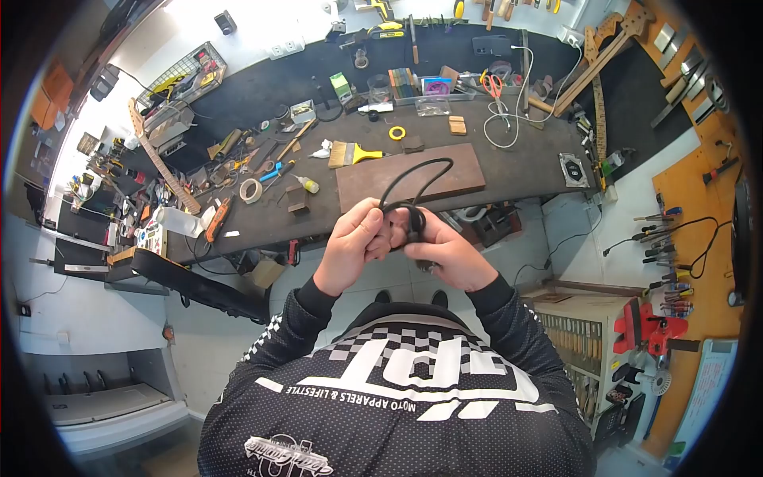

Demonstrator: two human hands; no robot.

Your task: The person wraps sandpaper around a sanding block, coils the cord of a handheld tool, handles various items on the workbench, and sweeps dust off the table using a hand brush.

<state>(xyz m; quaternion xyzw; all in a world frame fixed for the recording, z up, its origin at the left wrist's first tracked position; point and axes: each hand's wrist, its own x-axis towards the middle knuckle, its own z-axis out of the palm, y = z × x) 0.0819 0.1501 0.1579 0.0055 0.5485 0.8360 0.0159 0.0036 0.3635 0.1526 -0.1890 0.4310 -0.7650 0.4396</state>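
Note:
A black cable [433, 164] is gathered in a coil between my two hands, in front of my chest at the bench's near edge. One loop of it rises above my fingers, over a brown wooden board [373, 184]. My left hand [355, 242] is closed, with its fingers wrapped on the left side of the coil. Closed round the right side is my right hand [447, 253], thumb forward. Something dark and metallic, perhaps the cable's plug, shows below the right fingers, too small to name surely. My palms hide part of the coil.
The dark workbench [509, 147] carries a yellow-handled brush [354, 153], a tape roll [250, 191], orange scissors [493, 85] and a white cable [509, 131]. Guitar necks [163, 155] stand at both sides. A red vise [648, 326] is at the right, near a tool board [703, 199].

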